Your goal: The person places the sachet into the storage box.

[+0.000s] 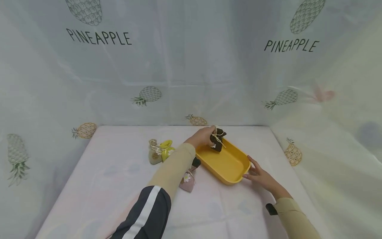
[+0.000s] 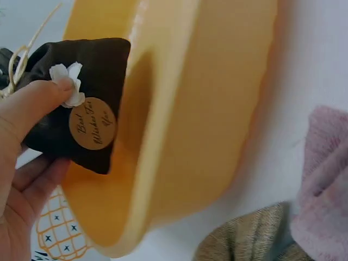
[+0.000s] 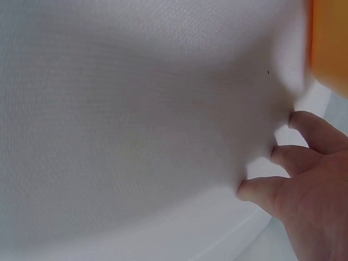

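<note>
In my left hand (image 1: pixel 203 136) is a small black drawstring pouch (image 1: pixel 217 146), gripped near its tied neck over the far left end of a yellow tray (image 1: pixel 222 167). The left wrist view shows the thumb lying across a white flower on the pouch (image 2: pixel 100 57), beside a round "Best Wishes For You" sticker. Spread fingers of my right hand (image 1: pixel 262 177) reach the tray's right end, thumb and a fingertip at its edge. In the right wrist view, several fingertips of this right hand (image 3: pixel 310 179) rest on the white cloth beside the tray.
Left of the tray lie a beige pouch (image 1: pixel 154 157) and a yellow pouch (image 1: pixel 167 149), side by side. A pink pouch (image 1: pixel 187 182) with a white flower sits nearer, partly behind the left forearm. Pineapple-print curtain (image 1: pixel 194 66) hangs behind the white-covered table (image 1: pixel 107 199).
</note>
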A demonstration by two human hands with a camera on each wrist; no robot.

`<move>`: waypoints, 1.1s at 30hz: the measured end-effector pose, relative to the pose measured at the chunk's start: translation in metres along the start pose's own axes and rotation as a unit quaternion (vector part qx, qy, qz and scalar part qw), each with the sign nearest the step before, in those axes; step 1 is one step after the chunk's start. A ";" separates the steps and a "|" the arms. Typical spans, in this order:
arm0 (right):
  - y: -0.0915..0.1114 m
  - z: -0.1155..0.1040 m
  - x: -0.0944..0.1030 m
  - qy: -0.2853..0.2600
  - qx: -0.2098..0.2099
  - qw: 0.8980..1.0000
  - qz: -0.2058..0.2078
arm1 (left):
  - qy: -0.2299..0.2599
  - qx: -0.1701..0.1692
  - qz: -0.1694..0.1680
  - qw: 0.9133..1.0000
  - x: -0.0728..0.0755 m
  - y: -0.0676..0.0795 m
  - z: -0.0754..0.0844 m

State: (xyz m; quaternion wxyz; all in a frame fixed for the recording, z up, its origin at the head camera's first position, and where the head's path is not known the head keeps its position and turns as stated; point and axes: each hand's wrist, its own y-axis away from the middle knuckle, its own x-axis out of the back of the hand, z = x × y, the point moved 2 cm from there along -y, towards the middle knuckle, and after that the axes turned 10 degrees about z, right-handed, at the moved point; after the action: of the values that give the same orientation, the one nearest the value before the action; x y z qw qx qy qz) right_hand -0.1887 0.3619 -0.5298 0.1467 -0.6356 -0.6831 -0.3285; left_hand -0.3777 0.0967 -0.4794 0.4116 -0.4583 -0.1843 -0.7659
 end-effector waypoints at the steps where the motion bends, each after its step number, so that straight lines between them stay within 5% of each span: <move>1: 0.000 0.001 -0.001 -0.002 0.000 1.000 0.000 | -0.010 -0.011 -0.002 1.000 -0.003 -0.001 -0.002; 7: 0.002 0.003 -0.004 -0.001 -0.004 1.000 0.001 | -0.048 -0.073 -0.004 0.996 -0.018 -0.004 -0.007; 15: 0.003 0.003 -0.007 0.003 -0.004 1.000 0.003 | -0.081 -0.052 0.008 0.995 -0.019 0.000 -0.005; 21: 0.001 0.002 -0.006 0.014 -0.002 1.000 0.004 | -0.151 -0.075 -0.018 0.986 -0.008 0.001 0.001; 33: -0.004 0.001 -0.002 0.012 -0.010 1.000 0.000 | -0.130 -0.109 -0.047 0.984 0.018 0.006 0.004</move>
State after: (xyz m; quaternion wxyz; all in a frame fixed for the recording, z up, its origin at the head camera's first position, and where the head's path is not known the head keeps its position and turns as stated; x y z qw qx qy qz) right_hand -0.1916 0.3613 -0.5330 0.1482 -0.6334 -0.6776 -0.3430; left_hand -0.3747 0.0872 -0.4628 0.2953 -0.5868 -0.1730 -0.7338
